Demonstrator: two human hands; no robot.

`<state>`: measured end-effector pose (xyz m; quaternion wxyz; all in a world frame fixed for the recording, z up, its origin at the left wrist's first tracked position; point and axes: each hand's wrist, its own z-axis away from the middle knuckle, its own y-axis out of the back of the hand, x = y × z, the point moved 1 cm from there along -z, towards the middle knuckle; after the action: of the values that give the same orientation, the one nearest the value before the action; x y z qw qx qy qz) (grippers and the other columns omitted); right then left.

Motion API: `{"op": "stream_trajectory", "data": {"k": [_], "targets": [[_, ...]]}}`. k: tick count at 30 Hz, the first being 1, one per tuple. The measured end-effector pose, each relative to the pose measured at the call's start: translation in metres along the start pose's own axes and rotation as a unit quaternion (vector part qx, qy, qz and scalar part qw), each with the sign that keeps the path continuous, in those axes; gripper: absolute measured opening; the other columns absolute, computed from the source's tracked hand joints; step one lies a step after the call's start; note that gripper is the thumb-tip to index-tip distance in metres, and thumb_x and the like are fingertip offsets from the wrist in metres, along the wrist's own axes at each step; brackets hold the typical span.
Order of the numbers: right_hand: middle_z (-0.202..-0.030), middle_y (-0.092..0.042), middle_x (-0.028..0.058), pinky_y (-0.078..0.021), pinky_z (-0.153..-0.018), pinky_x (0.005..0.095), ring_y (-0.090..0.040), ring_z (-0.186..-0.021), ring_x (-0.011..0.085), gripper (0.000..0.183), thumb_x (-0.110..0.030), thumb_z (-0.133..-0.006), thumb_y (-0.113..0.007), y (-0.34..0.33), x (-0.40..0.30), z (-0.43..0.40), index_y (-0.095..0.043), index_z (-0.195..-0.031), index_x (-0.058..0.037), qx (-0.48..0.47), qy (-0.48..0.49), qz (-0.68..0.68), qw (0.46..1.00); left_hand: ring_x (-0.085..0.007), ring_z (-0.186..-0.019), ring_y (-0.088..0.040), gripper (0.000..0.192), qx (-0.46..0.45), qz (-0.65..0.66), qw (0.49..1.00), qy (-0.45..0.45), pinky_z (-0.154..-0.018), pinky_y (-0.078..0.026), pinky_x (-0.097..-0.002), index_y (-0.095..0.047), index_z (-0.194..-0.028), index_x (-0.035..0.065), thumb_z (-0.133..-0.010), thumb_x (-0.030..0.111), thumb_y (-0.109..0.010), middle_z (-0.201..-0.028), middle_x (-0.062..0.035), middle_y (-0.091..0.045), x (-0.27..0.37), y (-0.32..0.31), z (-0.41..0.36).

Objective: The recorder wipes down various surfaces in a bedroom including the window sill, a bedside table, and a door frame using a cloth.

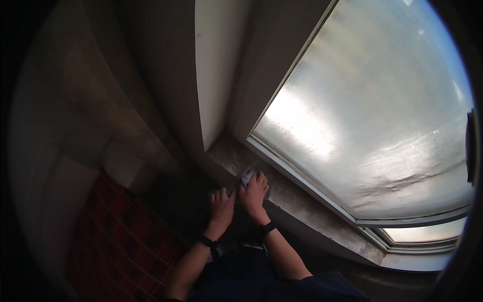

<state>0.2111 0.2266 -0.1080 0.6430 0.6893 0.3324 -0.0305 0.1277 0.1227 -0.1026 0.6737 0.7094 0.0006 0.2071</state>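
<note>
Near the inner edge of a stained window sill (302,207), my right hand (254,190) is closed on a crumpled light-coloured cloth (247,176). Just left of it is my left hand (222,205), fingers bent, in front of a dark area; blur and shadow hide whether it holds anything. A dark band circles each wrist. Beyond the sill stands a window pane (362,113) covered with a wrinkled, shiny, translucent film.
A white window frame (302,181) borders the sill, with a narrow window section (426,230) at the lower right. A pale wall corner (215,75) rises ahead. Red patterned tiles (124,234) lie at the lower left.
</note>
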Motion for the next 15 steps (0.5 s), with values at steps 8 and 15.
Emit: {"op": "stream_trajectory", "data": {"k": [8, 15], "targets": [[-0.140, -0.047, 0.0206, -0.0396, -0.101, 0.0468, -0.046, -0.123, 0.0401, 0.059, -0.013, -0.080, -0.064, -0.056, -0.102, -0.008, -0.051, -0.135, 0.0010, -0.074, 0.090, -0.106, 0.987, -0.0348, -0.097, -0.062, 0.029, 0.078, 0.071, 0.994, 0.024, -0.082, -0.050, -0.0465, -0.063, -0.114, 0.0046, -0.085, 0.009, -0.067, -0.107, -0.0181, -0.063, -0.129, 0.006, 0.002], [-0.132, -0.052, 0.0214, -0.0442, -0.100, 0.0464, -0.050, -0.118, 0.0422, 0.053, -0.006, -0.079, -0.062, -0.004, -0.056, 0.004, -0.054, -0.130, 0.0044, -0.083, 0.036, -0.195, 0.977, -0.0349, -0.103, -0.058, 0.031, -0.001, 0.116, 0.993, -0.023, -0.089, -0.047, -0.0449, -0.063, -0.116, 0.0067, -0.086, 0.006, -0.064, -0.113, -0.0148, -0.059, -0.104, 0.022, 0.002]]}}
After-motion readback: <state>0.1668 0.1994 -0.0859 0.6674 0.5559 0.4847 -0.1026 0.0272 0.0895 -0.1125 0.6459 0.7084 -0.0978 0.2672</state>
